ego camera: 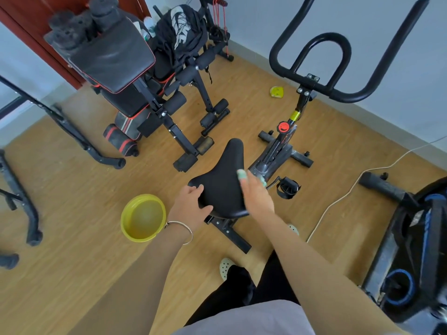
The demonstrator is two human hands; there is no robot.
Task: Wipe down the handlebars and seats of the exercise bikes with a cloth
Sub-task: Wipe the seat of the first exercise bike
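Observation:
A black exercise-bike seat (225, 175) stands in the middle of the view, its nose pointing away from me. My left hand (189, 205) grips the seat's rear left edge, thumb on top. My right hand (257, 194) lies on the seat's right side, blurred, pressing a pale green cloth (242, 174) that peeks out past the fingers. The bike's black handlebars (338, 66) rise at the upper right, beyond the seat. A second bike (416, 250), black with blue trim, stands at the right edge.
A yellow basin (143, 217) holding water sits on the wooden floor left of the seat. A black weight bench (125, 76) with a bag fills the upper left. A white cable (338, 201) runs across the floor on the right. My feet in pale clogs (226, 267) stand below the seat.

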